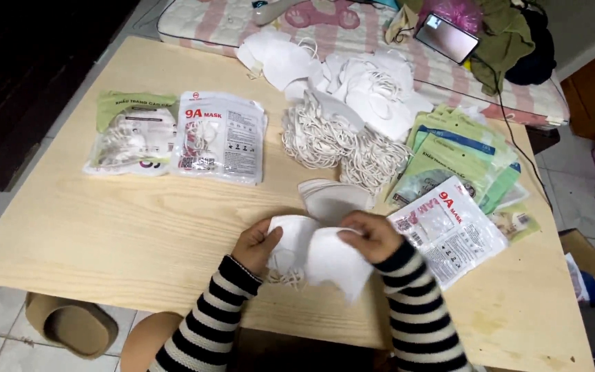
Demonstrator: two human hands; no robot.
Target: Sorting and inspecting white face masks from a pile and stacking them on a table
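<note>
White masks [318,251] sit at the bench's [105,227] near edge, pinched between both hands: left hand [256,246] on one side, right hand [373,234] on the other. Two flat packets, green [132,134] and white-and-red [222,136], lie toward the far left corner; a fan of green packets [459,162] rests by the right edge.

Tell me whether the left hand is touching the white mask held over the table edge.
Touching. The head view shows the left hand with its thumb pressed over the white mask's left edge, while the right hand grips its top right.
</note>
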